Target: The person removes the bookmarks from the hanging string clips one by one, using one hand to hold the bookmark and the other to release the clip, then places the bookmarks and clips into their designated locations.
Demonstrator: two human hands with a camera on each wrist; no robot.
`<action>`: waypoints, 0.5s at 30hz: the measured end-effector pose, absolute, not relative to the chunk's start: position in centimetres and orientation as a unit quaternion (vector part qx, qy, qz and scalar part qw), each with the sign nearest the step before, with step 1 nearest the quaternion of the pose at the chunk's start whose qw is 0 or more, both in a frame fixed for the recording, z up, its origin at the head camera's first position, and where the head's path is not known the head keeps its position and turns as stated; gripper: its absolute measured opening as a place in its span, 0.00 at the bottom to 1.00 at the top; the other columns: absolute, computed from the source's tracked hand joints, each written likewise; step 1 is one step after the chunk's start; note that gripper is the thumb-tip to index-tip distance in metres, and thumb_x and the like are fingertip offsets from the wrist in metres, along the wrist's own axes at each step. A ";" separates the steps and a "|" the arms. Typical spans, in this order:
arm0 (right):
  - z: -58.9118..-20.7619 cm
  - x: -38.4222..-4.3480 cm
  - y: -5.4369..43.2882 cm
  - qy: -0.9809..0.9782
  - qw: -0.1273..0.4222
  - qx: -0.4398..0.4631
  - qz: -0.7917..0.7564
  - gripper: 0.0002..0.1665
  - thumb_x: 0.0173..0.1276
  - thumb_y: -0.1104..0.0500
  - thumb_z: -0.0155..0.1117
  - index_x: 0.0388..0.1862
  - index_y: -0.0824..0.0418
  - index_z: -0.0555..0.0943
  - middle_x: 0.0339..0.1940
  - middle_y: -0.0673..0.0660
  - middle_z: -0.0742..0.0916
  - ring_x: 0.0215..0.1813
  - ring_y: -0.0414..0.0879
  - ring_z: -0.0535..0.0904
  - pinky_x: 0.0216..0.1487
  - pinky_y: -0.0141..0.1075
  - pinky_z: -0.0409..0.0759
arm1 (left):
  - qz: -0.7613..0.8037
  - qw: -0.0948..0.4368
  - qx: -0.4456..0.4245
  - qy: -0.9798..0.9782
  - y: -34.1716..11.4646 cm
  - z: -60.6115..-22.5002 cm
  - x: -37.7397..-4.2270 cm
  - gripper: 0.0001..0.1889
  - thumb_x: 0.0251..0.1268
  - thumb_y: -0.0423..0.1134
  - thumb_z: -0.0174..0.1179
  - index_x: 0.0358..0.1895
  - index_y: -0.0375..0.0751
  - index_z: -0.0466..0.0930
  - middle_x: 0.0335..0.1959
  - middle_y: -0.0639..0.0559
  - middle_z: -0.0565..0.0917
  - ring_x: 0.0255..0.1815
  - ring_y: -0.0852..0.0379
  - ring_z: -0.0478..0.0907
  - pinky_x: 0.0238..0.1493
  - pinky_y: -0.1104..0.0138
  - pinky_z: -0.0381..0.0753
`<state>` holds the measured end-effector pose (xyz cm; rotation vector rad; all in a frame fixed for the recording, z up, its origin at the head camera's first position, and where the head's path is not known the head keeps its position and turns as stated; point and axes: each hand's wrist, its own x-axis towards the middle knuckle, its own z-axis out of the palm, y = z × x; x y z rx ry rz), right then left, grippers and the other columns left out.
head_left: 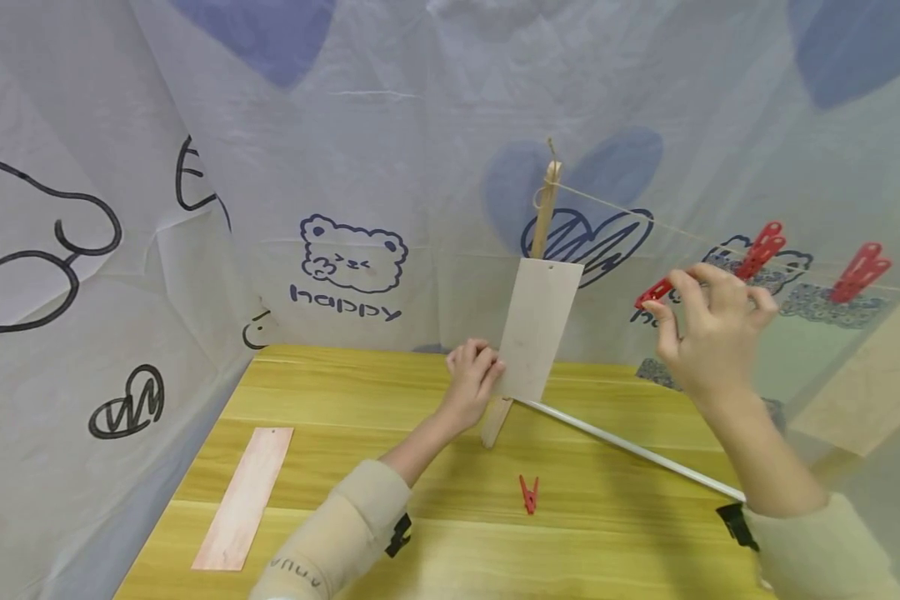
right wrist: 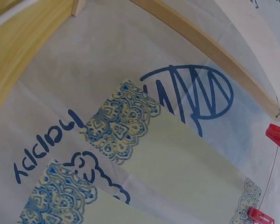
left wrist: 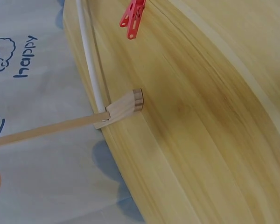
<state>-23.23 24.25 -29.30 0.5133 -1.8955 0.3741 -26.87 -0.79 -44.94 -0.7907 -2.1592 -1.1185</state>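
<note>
My left hand (head_left: 474, 375) holds a pale rectangular card (head_left: 542, 329) by its lower left edge. The card has a small hole near its top and stands upright in front of a wooden post (head_left: 546, 212). On the right, my right hand (head_left: 716, 333) pinches a red clothespin (head_left: 654, 293) between thumb and fingers, just below the string (head_left: 630, 210). That same red clothespin (right wrist: 279, 135) shows close to the string in the right wrist view. Only a sliver of the left hand enters the left wrist view.
Red clothespins (head_left: 861, 271) hold patterned-edge cards (right wrist: 177, 158) on the string. A loose red clothespin (head_left: 528, 494) and a pinkish card (head_left: 246, 500) lie on the wooden table (head_left: 390, 383). A white rod (head_left: 630, 447) runs from the post's foot. Printed cloth (head_left: 435, 108) hangs behind.
</note>
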 end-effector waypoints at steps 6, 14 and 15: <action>-30.3 -22.9 24.3 -0.809 0.528 0.225 0.129 0.25 0.67 0.45 0.51 0.42 0.68 0.75 0.44 0.68 0.76 0.46 0.63 0.68 0.49 0.57 0.48 | -0.420 0.295 -0.294 -0.806 -1.6 -45.3 -26.6 0.23 0.69 0.54 0.31 0.31 0.38 0.68 0.40 0.43 0.66 0.44 0.45 0.62 0.49 0.47 0.51; -31.4 -22.7 24.2 -0.810 0.525 0.241 0.103 0.25 0.67 0.44 0.51 0.42 0.67 0.76 0.42 0.67 0.78 0.45 0.62 0.71 0.48 0.56 0.50 | -0.425 0.292 -0.283 -0.808 -2.7 -46.1 -26.1 0.22 0.70 0.52 0.34 0.31 0.37 0.68 0.41 0.42 0.66 0.45 0.44 0.62 0.50 0.47 0.50; -31.6 -22.6 24.2 -0.813 0.521 0.241 0.100 0.25 0.67 0.44 0.51 0.42 0.67 0.76 0.42 0.67 0.78 0.45 0.62 0.71 0.48 0.56 0.50 | -0.425 0.292 -0.281 -0.810 -2.8 -46.2 -26.1 0.22 0.70 0.52 0.34 0.32 0.37 0.68 0.41 0.42 0.67 0.45 0.44 0.62 0.51 0.47 0.50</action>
